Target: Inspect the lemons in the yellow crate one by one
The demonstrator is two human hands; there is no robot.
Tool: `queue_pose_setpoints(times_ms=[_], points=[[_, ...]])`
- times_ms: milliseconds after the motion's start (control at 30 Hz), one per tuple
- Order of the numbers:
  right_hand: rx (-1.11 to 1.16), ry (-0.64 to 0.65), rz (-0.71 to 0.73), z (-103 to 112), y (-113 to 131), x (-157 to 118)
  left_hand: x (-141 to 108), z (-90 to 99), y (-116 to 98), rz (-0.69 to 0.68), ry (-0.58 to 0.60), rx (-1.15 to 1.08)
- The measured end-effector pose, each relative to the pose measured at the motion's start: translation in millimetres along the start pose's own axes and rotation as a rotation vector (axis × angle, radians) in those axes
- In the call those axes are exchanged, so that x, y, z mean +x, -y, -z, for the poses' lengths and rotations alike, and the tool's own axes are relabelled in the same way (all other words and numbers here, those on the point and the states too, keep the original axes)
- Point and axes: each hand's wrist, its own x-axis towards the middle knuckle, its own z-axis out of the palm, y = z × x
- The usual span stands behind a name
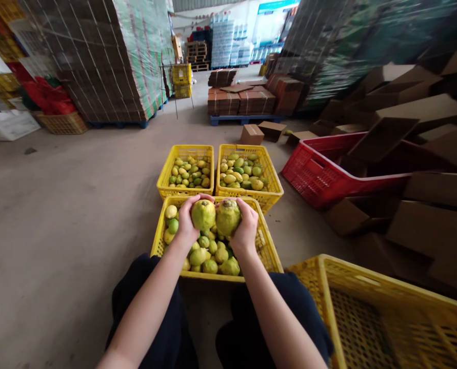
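My left hand point(189, 218) is closed around a yellow-green citrus fruit point(203, 215) with a stem scar on top. Beside it, my right hand point(247, 224) grips a second, slightly larger citrus fruit point(228, 218), greener and bumpy near its top. The two fruits are held side by side, close together, above the near yellow crate point(272, 256). Many yellow and green fruits point(210, 266) lie in that crate, partly hidden by my hands and forearms.
Two more yellow crates, left point(164, 179) and right point(272, 179), hold fruit just beyond. Close at right stands another yellow crate point(324, 292). A red crate point(309, 179) and cardboard boxes point(432, 225) crowd the right side. Flattened cartons point(257, 100) sit on a blue pallet point(247, 120) ahead.
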Motion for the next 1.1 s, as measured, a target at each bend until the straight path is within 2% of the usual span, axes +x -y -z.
queue_pose_setpoints(times_ms=[167,333,567,667,800,900,1000,1100], points=[[-0.05,-0.041,0.048,-0.4,-0.7,-1.0,-0.1,0.9,0.7,-0.021,0.028,0.085],[-0.153,-0.02,0.151,0.1,4.3,-4.7,-2.0,1.9,1.1,-0.158,0.036,0.188],[-0.271,0.011,0.301,2.0,7.1,-7.3,-5.8,1.2,0.5,-0.269,0.065,0.305],[-0.295,0.054,0.4,4.0,6.7,-8.8,-7.8,2.0,-1.5,-0.339,0.107,0.34],[-0.307,0.174,0.58,8.8,8.9,-13.3,-9.0,5.8,-6.3,-0.476,0.2,0.359],[-0.295,0.249,0.694,11.9,13.1,-17.5,-10.1,7.7,-10.1,-0.502,0.27,0.35],[-0.271,0.268,0.673,10.8,15.8,-19.7,-11.1,6.5,-11.2,-0.478,0.279,0.322],[-0.229,0.164,0.461,5.5,11.5,-15.1,-9.0,3.0,-7.7,-0.376,0.188,0.27]])
